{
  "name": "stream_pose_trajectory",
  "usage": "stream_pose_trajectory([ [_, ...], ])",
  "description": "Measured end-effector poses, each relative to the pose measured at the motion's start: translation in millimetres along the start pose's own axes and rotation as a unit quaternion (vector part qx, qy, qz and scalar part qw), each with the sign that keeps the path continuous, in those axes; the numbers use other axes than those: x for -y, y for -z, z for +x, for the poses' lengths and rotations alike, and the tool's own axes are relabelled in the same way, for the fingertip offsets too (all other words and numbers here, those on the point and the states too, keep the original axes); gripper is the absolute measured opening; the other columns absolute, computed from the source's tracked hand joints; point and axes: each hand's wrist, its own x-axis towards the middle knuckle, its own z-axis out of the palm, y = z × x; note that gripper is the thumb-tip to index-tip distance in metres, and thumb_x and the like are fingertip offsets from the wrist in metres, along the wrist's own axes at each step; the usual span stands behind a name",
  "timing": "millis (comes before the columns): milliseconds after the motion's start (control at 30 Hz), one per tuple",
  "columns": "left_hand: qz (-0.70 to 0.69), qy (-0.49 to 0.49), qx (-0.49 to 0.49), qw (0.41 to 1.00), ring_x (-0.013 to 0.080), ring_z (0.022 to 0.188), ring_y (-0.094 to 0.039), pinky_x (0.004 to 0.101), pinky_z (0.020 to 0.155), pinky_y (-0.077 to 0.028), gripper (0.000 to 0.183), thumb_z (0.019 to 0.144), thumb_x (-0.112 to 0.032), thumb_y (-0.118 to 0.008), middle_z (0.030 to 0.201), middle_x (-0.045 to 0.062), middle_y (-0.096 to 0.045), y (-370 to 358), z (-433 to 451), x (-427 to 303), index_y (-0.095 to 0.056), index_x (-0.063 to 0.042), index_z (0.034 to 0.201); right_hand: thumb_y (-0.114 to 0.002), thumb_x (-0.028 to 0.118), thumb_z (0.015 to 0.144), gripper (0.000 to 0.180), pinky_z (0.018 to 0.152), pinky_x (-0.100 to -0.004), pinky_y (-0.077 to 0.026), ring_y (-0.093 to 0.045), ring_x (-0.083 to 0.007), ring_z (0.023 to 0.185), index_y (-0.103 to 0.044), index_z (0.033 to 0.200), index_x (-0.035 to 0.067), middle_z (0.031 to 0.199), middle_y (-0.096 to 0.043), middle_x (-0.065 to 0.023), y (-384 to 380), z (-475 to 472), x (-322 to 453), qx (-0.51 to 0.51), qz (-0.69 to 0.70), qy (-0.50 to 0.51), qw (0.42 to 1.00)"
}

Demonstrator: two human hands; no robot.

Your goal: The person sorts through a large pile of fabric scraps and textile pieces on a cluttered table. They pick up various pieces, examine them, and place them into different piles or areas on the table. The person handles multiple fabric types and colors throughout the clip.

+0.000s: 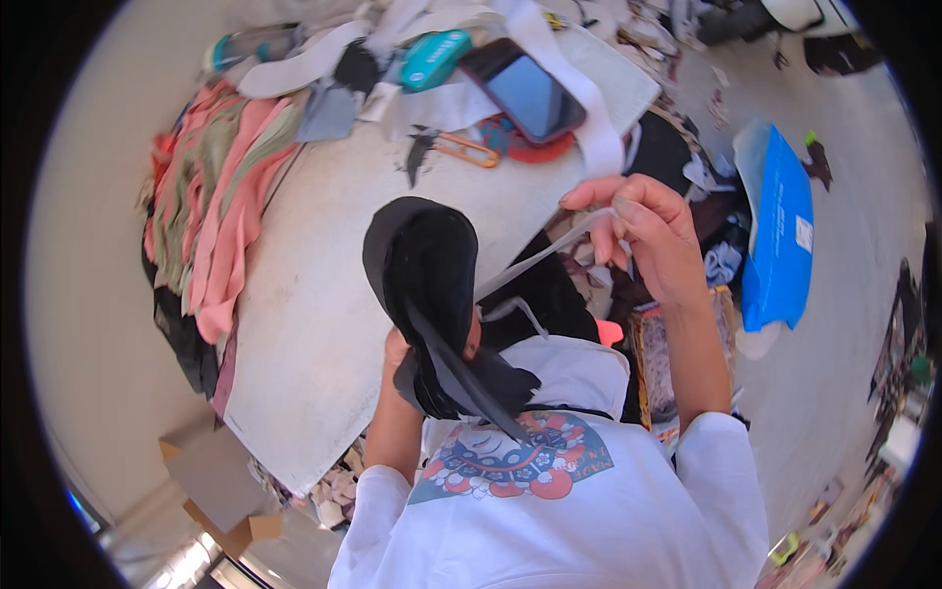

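My left hand [473, 339] grips a folded bundle of black fabric strips [419, 258], which hides most of the hand. The bundle's looped end points away from me, and its loose ends hang toward my shirt. A thin whitish strip [541, 254] runs taut from beside the bundle to my right hand [651, 232]. My right thumb and a finger pinch its far end, while the other fingers are spread. A short loose tail of similar strip curls beside my left fingers.
On the white table [309, 309] lie pink and green fabric strips [228, 199], a smartphone [526, 92], orange-handled thread snips [467, 149], a teal box [436, 60] and white elastic bands [589, 110]. A blue bag [780, 235] stands at right; a cardboard box [217, 471] sits at lower left.
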Motion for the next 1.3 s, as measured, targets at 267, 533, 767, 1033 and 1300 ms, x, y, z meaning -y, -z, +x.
stream_pose_trajectory([
  [267, 0.282, 0.071, -0.414, 0.863, 0.0148, 0.091, -0.062, 0.0284, 0.080, -0.051, 0.049, 0.084, -0.026, -0.071, 0.104, 0.009, -0.064, 3, -40, -107, -0.054, 0.001, 0.122, -0.047, 0.014, 0.092, 0.022, 0.052, -0.0280, -0.047, -0.057, -0.0180, 0.053, -0.044, 0.072, 0.006, 0.067, -0.057, -0.0091, -76, 76, -59, 0.154, 0.069, -0.081, 0.982],
  [533, 0.787, 0.163, -0.329, 0.496, 0.0373, 0.066, -0.064, 0.0381, 0.061, -0.051, 0.066, 0.081, -0.060, -0.059, 0.071, 0.022, -0.064, 12, -36, -108, -0.057, 0.004, 0.095, -0.051, 0.015, 0.091, 0.021, 0.045, -0.0193, -0.037, -0.048, -0.0055, 0.047, -0.049, 0.071, 0.007, 0.060, -0.053, 0.0001, -118, 123, -88, 0.339, -0.070, -0.165, 0.924],
  [767, 0.844, 0.258, -0.222, 0.415, 0.0339, 0.063, -0.063, 0.0378, 0.058, -0.049, 0.077, 0.078, -0.073, -0.049, 0.064, 0.018, -0.061, 18, -48, -137, -0.060, 0.002, 0.090, -0.053, 0.020, 0.091, 0.023, 0.043, -0.0202, -0.039, -0.050, -0.0060, 0.047, -0.050, 0.071, 0.008, 0.059, -0.053, 0.0020, -161, 129, -119, 0.417, -0.150, -0.253, 0.860],
  [1033, 0.735, 0.264, -0.140, 0.609, 0.0283, 0.070, -0.062, 0.0391, 0.066, -0.047, 0.031, 0.088, -0.027, -0.061, 0.077, 0.013, -0.065, 49, -92, -188, -0.062, -0.002, 0.108, -0.053, 0.018, 0.088, 0.027, 0.039, -0.0287, -0.040, -0.053, -0.0142, 0.040, -0.048, 0.066, 0.003, 0.055, -0.054, -0.0057, -191, 123, -140, 0.414, -0.385, -0.171, 0.807],
  [1300, 0.832, 0.191, -0.161, 0.496, 0.0244, 0.085, -0.058, 0.0356, 0.073, -0.045, 0.017, 0.083, -0.024, -0.067, 0.080, 0.007, -0.065, 39, -113, -214, -0.068, -0.007, 0.079, -0.054, 0.018, 0.088, 0.028, 0.041, -0.0286, -0.041, -0.053, -0.0152, 0.041, -0.048, 0.066, 0.002, 0.056, -0.055, -0.0063, -199, 123, -136, 0.409, -0.419, -0.180, 0.790],
])
